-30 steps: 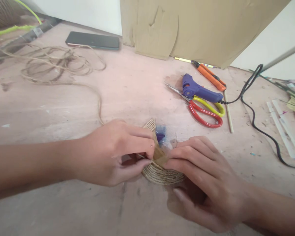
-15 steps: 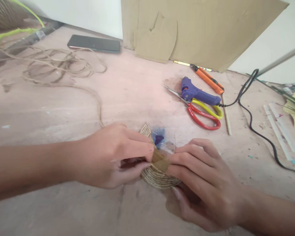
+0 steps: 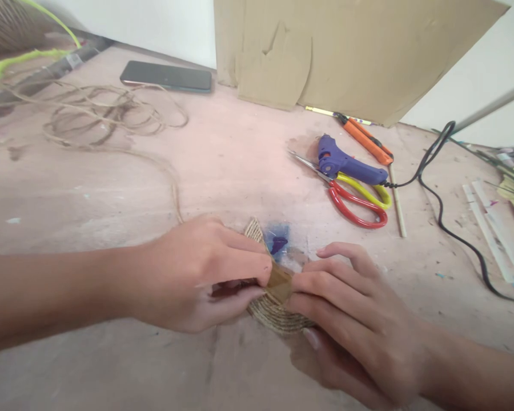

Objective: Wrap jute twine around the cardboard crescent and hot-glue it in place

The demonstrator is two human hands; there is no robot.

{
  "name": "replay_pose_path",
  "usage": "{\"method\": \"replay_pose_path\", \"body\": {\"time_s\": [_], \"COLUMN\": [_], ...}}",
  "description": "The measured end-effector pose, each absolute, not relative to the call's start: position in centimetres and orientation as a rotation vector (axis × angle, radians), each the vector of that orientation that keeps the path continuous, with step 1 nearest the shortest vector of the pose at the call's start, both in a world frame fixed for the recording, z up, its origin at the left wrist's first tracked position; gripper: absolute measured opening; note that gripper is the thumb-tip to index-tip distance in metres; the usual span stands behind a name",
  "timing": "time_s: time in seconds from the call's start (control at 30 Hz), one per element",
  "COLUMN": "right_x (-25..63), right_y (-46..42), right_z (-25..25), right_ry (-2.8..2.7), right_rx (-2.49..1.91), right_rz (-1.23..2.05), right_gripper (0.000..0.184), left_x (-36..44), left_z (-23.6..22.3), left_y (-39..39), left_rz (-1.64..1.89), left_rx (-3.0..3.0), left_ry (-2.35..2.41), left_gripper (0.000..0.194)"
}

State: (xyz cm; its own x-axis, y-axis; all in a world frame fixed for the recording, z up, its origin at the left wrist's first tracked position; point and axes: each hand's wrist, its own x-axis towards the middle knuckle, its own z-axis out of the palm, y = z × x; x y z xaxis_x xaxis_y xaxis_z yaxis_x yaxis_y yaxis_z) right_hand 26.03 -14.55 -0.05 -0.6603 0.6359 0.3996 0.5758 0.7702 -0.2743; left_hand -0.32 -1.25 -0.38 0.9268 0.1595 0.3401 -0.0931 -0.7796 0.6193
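A small curved cardboard piece wound with jute twine [image 3: 274, 311] lies low in the middle of the wooden table, with a bare brown cardboard strip [image 3: 279, 283] showing on top. My left hand [image 3: 197, 274] pinches it from the left between thumb and fingers. From the right, my right hand [image 3: 351, 311] presses its fingertips on the same piece. A strand of jute twine [image 3: 173, 188] runs from under my left hand to a loose tangle at the far left. Much of the piece is hidden by both hands.
A purple glue gun [image 3: 346, 164] with a black cord [image 3: 443, 217], red-and-yellow scissors [image 3: 355, 200], an orange utility knife [image 3: 366, 140] and a thin wooden stick [image 3: 397, 200] lie at the right. A dark phone [image 3: 167, 76] and leaning cardboard sheets [image 3: 346, 51] are at the back.
Both hands stay on the twine-wound piece. My right hand's fingers have shifted slightly and spread a little, and the piece has turned slightly under them.
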Motion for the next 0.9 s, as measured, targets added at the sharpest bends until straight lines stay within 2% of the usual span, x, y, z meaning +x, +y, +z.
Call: {"method": "replay_pose_path", "body": {"time_s": [0.37, 0.53, 0.7, 0.8, 0.9], "right_x": [26.3, 26.1, 26.1, 25.9, 25.9], "right_y": [-14.4, -14.3, -14.1, -13.8, -13.7], "right_z": [-0.2, -0.3, -0.6, -1.0, -1.2], "right_ry": [-2.521, -2.432, -2.436, -2.452, -2.429], "right_rx": [-0.863, -0.878, -0.884, -0.919, -0.942], "right_rz": [0.204, 0.279, 0.382, 0.379, 0.311], "right_gripper": [0.033, 0.026, 0.023, 0.027, 0.025], "left_x": [-0.5, -0.4, -0.6, -1.7, -4.8], "left_z": [0.0, -0.3, -0.3, 0.2, -0.5], "left_y": [-1.3, -1.2, -2.3, -4.3, -7.9], "left_rz": [0.458, 0.432, 0.655, 0.809, 0.807], "left_rx": [2.427, 2.454, 2.843, 3.089, 3.087], "left_ry": [0.045, 0.021, 0.033, 0.168, 0.214], "left_gripper": [0.027, 0.027, 0.032, 0.027, 0.039]}}
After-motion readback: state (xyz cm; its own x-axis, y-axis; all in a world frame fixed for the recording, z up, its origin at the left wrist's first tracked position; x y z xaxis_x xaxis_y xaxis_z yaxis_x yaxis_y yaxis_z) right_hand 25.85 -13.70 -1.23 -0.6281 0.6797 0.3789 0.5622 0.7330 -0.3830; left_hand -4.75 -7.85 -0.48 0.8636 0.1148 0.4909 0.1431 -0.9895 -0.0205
